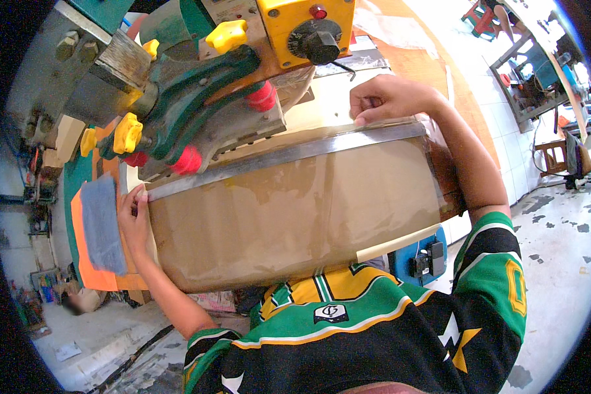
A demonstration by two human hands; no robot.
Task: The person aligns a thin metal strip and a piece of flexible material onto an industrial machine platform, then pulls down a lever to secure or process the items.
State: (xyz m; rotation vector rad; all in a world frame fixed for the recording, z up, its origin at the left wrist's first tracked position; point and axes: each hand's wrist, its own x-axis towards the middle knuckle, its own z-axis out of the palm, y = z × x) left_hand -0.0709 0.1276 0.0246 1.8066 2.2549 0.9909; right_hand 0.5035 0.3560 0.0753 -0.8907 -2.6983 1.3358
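A person in a green, black and yellow jersey holds a wide brown sheet [295, 217] under the head of a green machine [197, 98] in a workshop. The sheet's long axis runs left to right across the bench, its far edge lying along a steel bar [289, 154] just below the machine, its near edge hanging toward the person's chest. The left hand [132, 213] presses the sheet's left end where the bar stops, fingers close together and curled over the corner. The right hand [384, 98] sits at the bar's right end, fingers bunched, fingertips on the far right corner of the sheet; whether they pinch it or only press cannot be told. Each hand is at one end, the sheet stretched between them. Grey and orange sheets [102, 226] lie just left of the left hand.
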